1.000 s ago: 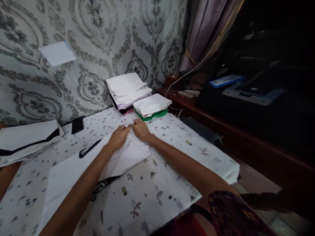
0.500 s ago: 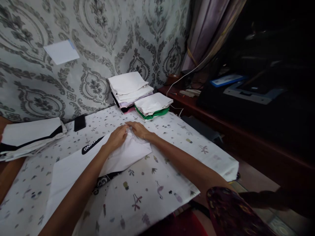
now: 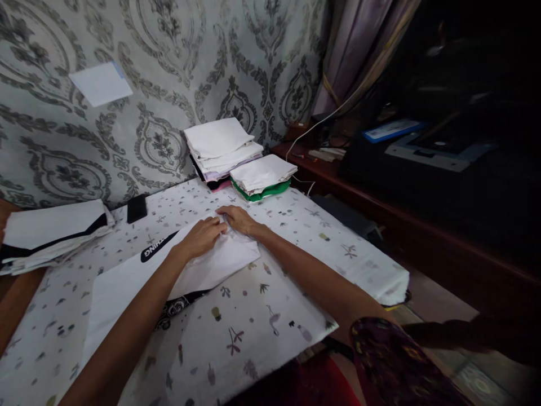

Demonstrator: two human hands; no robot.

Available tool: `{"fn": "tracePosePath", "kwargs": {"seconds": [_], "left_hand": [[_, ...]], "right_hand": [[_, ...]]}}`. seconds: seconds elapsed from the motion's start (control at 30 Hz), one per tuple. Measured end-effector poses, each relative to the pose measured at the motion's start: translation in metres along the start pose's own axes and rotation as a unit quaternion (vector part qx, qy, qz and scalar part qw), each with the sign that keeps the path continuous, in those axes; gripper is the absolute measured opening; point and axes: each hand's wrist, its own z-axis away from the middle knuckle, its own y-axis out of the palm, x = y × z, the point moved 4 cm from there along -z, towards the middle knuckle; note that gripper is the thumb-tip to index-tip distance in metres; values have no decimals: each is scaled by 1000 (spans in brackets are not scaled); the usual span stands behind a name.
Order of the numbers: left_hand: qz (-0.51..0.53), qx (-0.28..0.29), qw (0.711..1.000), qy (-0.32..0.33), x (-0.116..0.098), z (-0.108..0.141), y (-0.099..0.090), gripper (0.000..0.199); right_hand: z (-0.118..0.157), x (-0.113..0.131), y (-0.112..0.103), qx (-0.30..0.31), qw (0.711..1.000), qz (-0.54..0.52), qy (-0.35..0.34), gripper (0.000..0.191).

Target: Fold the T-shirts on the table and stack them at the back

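Observation:
A white T-shirt [image 3: 120, 282] with black printed panels lies partly folded on the patterned tablecloth [image 3: 291, 299]; the letters "THING" show on one black patch. My left hand [image 3: 205, 234] is on the folded part, its fingers curled onto the bunched cloth. Just beyond it, my right hand [image 3: 237, 219] pinches the far edge of the same fold. The two hands are close together, and the fingertips are partly hidden in the fabric.
Behind my hands stand a tall stack of folded white clothes [image 3: 220, 141] and a lower stack with a green layer [image 3: 264, 175]. At left are a black phone [image 3: 137, 208] and more folded white cloth [image 3: 54, 225]. A dark red desk [image 3: 422, 225] borders the right side.
My left hand has slid slightly down and right over the fold, away from the far edge. The right hand stays at the fold. The view has shifted a little.

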Motion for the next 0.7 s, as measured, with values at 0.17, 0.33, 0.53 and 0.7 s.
{"fn": "tracePosePath", "kwargs": {"seconds": [0.17, 0.33, 0.53, 0.7], "left_hand": [[36, 12, 999, 22, 2, -3, -3, 23], [98, -2, 995, 0, 11, 1, 1, 21], [189, -73, 975, -90, 23, 10, -8, 24], [220, -140, 958, -118, 33, 12, -14, 26]], "right_hand": [[-1, 0, 0, -3, 1000, -1, 1, 43], [-1, 1, -1, 15, 1000, -1, 7, 43], [0, 0, -4, 43, 998, -43, -18, 56], [0, -3, -5, 62, 995, -62, -37, 58]]}}
